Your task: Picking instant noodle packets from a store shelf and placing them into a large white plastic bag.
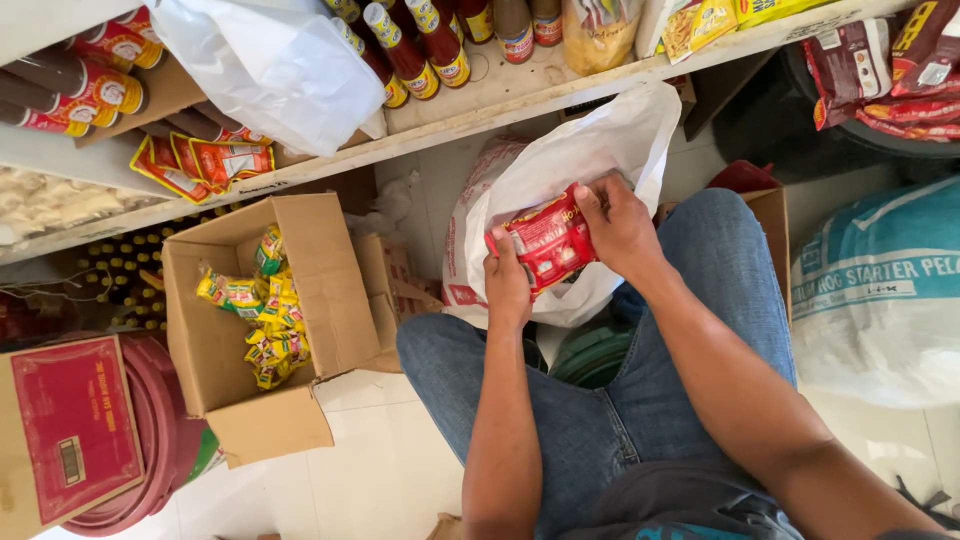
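Note:
I hold a red snack packet [549, 243] between both hands, just above the mouth of a white plastic bag [590, 150] that stands on the floor before my knees. My left hand [507, 283] grips the packet's lower left end. My right hand [617, 222] pinches its upper right end. My legs in blue jeans [610, 400] sit below the bag.
An open cardboard box [330, 290] with several yellow-green sachets [265, 310] stands to the left. A shelf [470, 110] above carries sauce bottles [410, 50], red packets and another white bag. A large sack [880, 290] lies at right; a red box [70, 425] and stacked pink basins at lower left.

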